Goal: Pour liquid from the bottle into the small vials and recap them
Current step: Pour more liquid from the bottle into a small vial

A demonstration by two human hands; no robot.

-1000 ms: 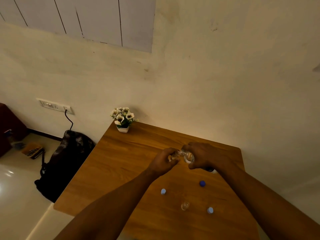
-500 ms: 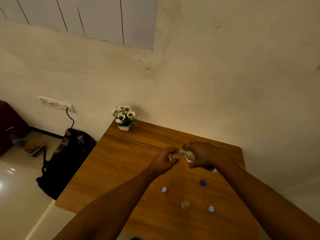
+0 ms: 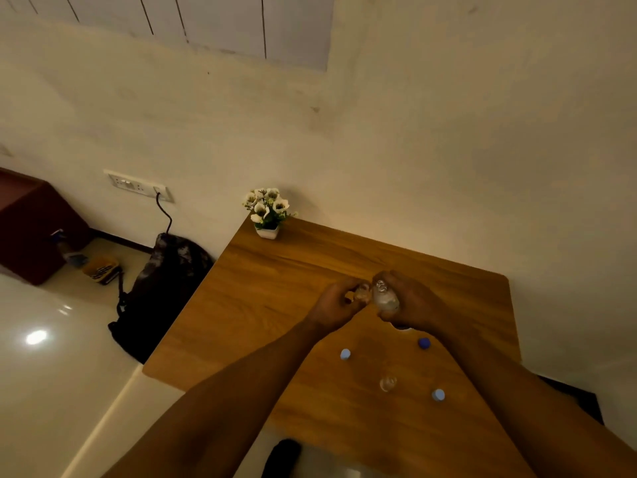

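My right hand grips a clear bottle, tilted with its mouth toward the left. My left hand holds a small glass vial right at the bottle's mouth, above the wooden table. Another open vial stands alone on the table nearer me. Two light blue caps and a darker blue cap lie loose around it. A white object shows partly under my right hand.
A small pot of white flowers stands at the table's far left corner against the wall. A dark bag sits on the floor to the left, below a wall socket with a cable.
Both hands stay together over the table with bottle and vial. The bottle appears slightly more upright in my right hand now. Caps and the standing vial have not moved.
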